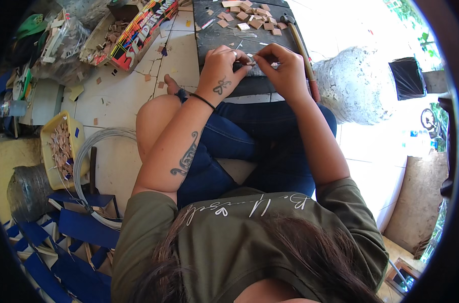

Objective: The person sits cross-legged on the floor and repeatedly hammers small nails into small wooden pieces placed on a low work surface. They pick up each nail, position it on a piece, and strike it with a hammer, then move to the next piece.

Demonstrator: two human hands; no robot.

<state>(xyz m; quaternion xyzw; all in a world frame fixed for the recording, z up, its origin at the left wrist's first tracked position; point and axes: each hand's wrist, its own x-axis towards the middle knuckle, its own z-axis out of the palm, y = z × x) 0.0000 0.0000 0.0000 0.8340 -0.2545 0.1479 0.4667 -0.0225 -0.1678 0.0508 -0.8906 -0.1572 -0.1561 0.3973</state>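
Note:
My left hand [223,68] and my right hand [281,66] meet over the near part of a low dark bench [212,38]. Thumb and fingers of both are pinched together, tips almost touching. A tiny pale piece shows between them, too small and covered to name. Just beyond lie several thin straight wires [242,34]. Small flat wooden squares [256,23] are scattered farther back on the bench. Along its right edge rests a hammer [301,48], its head at the far end and its handle running close by my right hand.
At far left a printed cardboard box [141,38] holds more wooden bits. A yellow basket [77,132] of wood pieces, a coil of wire [81,169] and blue box-like pieces [85,227] lie on my left. A big plastic-wrapped bundle [358,83] stands right of the bench.

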